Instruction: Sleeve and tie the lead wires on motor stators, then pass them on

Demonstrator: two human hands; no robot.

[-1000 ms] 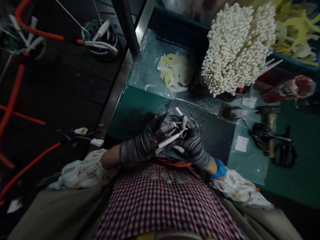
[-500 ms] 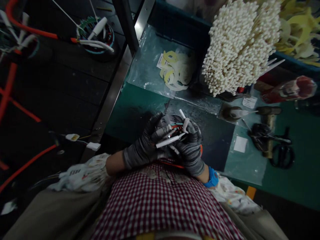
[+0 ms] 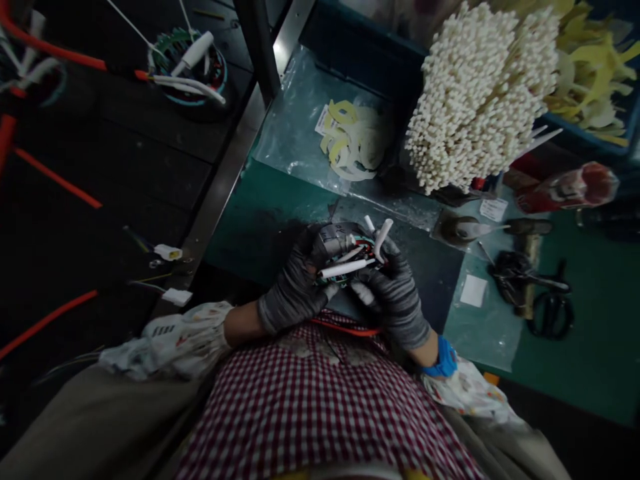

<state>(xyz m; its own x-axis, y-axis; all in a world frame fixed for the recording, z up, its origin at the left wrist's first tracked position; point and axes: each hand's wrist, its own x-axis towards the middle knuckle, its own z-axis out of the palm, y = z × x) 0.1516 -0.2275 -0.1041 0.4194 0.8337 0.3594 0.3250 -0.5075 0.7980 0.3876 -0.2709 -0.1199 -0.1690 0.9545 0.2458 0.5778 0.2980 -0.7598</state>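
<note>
Grey-gloved left grip (image 3: 296, 291) and right grip (image 3: 399, 295) hold a round wired part (image 3: 344, 248) from both sides.

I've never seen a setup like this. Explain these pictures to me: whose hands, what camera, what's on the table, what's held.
There is no robot here: a person is working in striped grey gloves. One camera, worn on the head, gives every view, looking forward and down past the checked apron.

The left hand and right hand hold between them a round dark grey part with coloured wires and white tubes.

Beyond them, on the green tabletop, pale yellow curved strips lie on clear plastic sheeting. Beside these stands a thick bundle of thin white sticks. Farther right lie a small white paper square and what looks like a wooden-handled hammer. The dim light hides finer detail.
</note>
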